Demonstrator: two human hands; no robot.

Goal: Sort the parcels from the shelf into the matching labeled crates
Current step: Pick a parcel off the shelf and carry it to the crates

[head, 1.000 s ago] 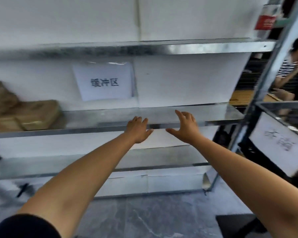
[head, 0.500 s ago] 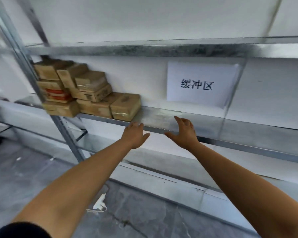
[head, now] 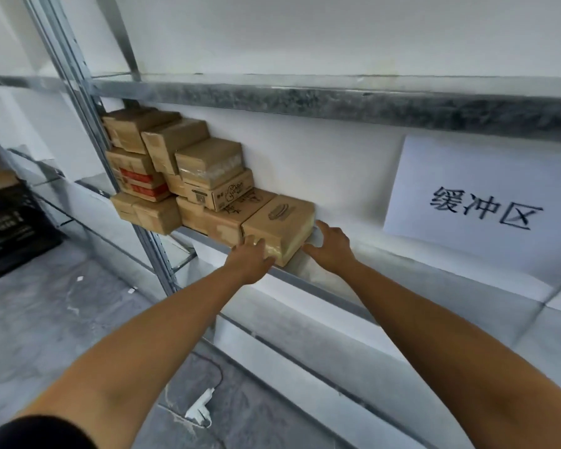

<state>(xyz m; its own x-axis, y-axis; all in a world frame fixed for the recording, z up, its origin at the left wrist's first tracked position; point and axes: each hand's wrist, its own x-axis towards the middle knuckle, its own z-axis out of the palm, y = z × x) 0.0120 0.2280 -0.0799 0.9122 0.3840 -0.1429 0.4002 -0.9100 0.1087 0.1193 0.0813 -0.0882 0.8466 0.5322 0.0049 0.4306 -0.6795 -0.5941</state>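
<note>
Several brown cardboard parcels are stacked at the left end of a metal shelf. The rightmost parcel lies flat at the shelf's front edge, taped and printed with a dark mark on top. My left hand touches its front face with fingers spread. My right hand lies against its right side, fingers reaching toward the back. Neither hand has lifted it.
A white paper sign with black characters hangs on the back wall to the right. A black crate stands on the floor at far left. A grey upright post borders the stack. A white plug and cable lie on the floor.
The view swung left and closer to the parcel stack. Both hands moved from the bare shelf edge to the rightmost parcel, one on each side.
</note>
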